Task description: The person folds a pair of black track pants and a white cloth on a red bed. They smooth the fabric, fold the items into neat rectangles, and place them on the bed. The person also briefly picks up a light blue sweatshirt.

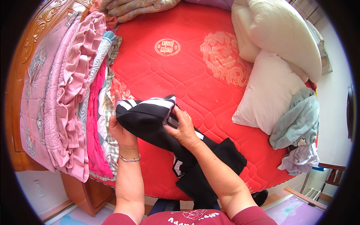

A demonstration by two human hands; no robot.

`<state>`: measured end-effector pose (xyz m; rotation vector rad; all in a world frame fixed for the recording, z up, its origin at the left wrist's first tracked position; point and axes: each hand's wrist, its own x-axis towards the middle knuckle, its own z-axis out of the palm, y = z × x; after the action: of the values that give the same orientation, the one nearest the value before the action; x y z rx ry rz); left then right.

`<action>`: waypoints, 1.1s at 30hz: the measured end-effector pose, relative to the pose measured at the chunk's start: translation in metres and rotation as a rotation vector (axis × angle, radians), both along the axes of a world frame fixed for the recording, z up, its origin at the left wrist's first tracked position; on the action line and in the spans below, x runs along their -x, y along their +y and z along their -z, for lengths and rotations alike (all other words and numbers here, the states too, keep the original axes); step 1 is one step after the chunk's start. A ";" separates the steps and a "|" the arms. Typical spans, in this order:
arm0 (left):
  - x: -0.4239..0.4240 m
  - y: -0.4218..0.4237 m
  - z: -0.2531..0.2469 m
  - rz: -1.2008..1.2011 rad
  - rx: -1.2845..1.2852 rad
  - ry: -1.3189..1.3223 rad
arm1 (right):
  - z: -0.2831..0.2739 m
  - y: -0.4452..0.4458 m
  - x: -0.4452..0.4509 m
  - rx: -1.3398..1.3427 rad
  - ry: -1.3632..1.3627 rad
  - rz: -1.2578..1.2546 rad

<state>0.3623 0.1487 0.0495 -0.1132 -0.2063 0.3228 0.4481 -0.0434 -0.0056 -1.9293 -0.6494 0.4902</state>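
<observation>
A black garment with white stripes (146,115) is held up in front of me, over the red quilted bed cover (180,73). My left hand (122,129), with a silver bangle at its wrist, supports the garment's left end; some of its fingers are hidden behind the cloth. On the other side, my right hand (182,128) grips the cloth near an opening with its thumb and fingers. The rest of the garment hangs down beneath my right forearm and lies across the bed's near edge.
Folded pink ruffled bedding (76,76) and a bright pink cloth (97,135) lie along the left side, by a carved wooden headboard (36,31). At the right are a white pillow (270,92), a cream quilt (281,31) and a grey-green garment (298,121). A rolled patterned blanket (135,8) lies at the far edge.
</observation>
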 end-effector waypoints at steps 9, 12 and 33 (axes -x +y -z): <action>-0.004 -0.010 -0.025 0.016 0.072 -0.011 | -0.001 0.019 -0.029 -0.183 -0.128 -0.004; 0.005 -0.001 -0.018 -0.115 -0.154 0.149 | -0.009 0.012 -0.033 -0.418 0.071 0.191; -0.072 0.003 0.116 -0.405 -3.100 0.895 | 0.057 -0.030 -0.035 0.602 -0.691 0.058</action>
<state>0.4339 0.1516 -0.0663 -3.1346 -0.3641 -0.0977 0.4829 -0.0730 -0.0631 -2.7148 -0.9459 -0.0590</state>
